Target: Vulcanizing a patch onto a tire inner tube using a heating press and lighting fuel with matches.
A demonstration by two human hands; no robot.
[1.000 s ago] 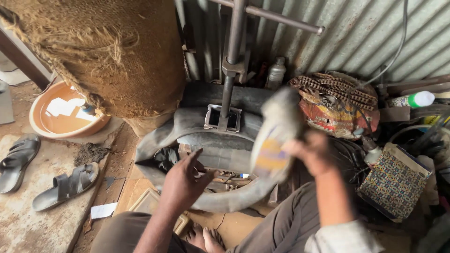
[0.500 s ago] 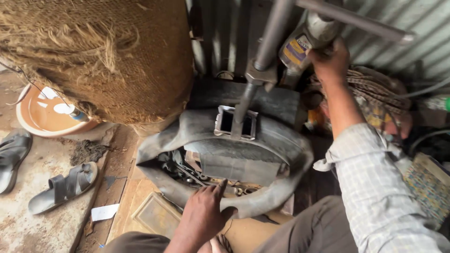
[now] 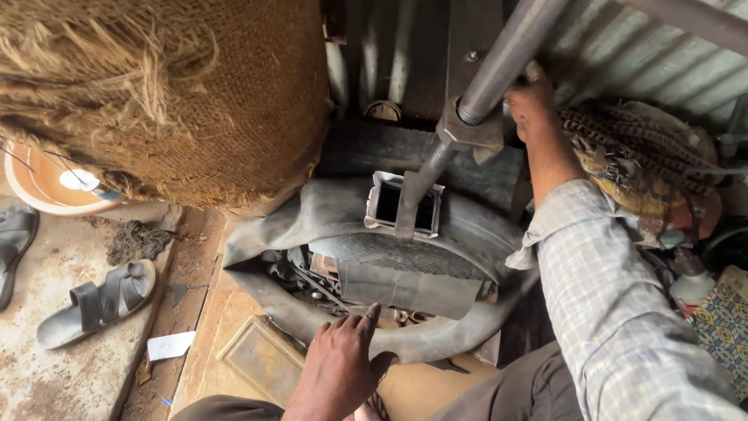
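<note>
At ten o'clock from our hands we see a big burlap sack (image 3: pixel 164 101) filling the upper left, frayed at its edge. Behind it, at twelve o'clock, stands a corrugated metal wall (image 3: pixel 615 54). Below centre lies a grey rubber inner tube (image 3: pixel 327 210), looped around a ribbed metal plate (image 3: pixel 405 273); a small square metal block (image 3: pixel 405 204) sits on the tube's top at twelve o'clock from that plate. A thick steel press shaft (image 3: pixel 510 54) slants down from one o'clock, and its thin screw rod meets the block. Our right hand (image 3: pixel 531 100), sleeve in pale check, reaches up at one o'clock beside the shaft's clamp; we cannot tell whether its fingers grip anything. Our left hand (image 3: pixel 339 366) rests at six o'clock on the tube's lower edge, fingers spread open, forefinger pointing up. At nine o'clock lies a grey sandal (image 3: pixel 97 300) on the concrete, with an orange basin (image 3: pixel 35 195) above it.
</note>
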